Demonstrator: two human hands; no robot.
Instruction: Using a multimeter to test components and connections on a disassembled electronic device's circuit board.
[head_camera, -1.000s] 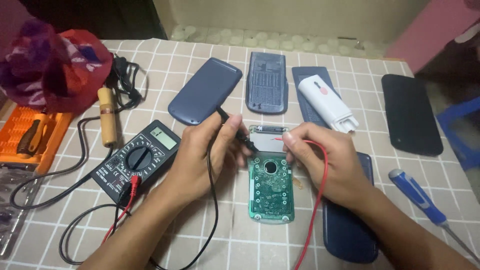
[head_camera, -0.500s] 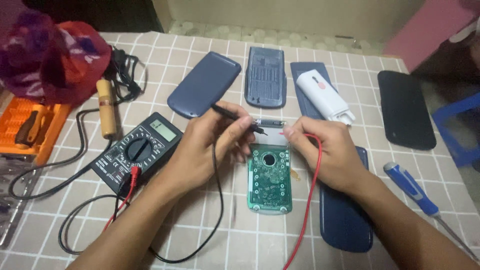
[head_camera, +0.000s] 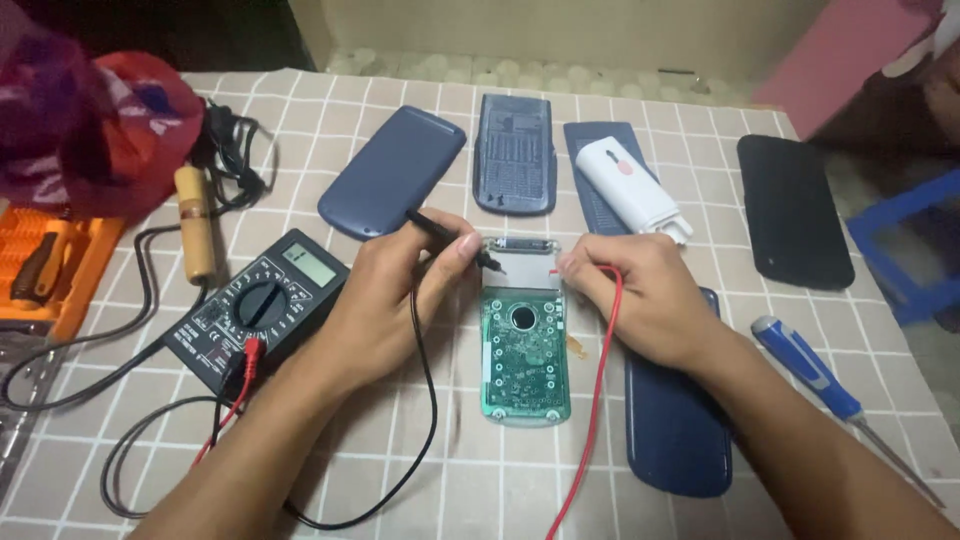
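The green printed circuit board (head_camera: 524, 350) lies flat in the middle of the bench (head_camera: 700, 140), which wears a beige checked cloth. The left hand (head_camera: 385, 305) pinches a thin black probe (head_camera: 450, 238), its grip closed on the shaft and the tip resting at the board's top edge. The right hand (head_camera: 645, 300) curls at the board's upper right corner with the red lead (head_camera: 600, 380) running out from under it; its grip on the lead's end is hidden, so I cannot tell how it closes. Left of the board sits a black multimeter with a round dial (head_camera: 255, 305), both leads plugged in. Beyond the board lie a smooth dark blue curved cover (head_camera: 385, 170), a ribbed blue back shell (head_camera: 513, 150) and a white plastic oblong device (head_camera: 630, 188). Right of the board, a blue-handled screwdriver (head_camera: 810, 375)
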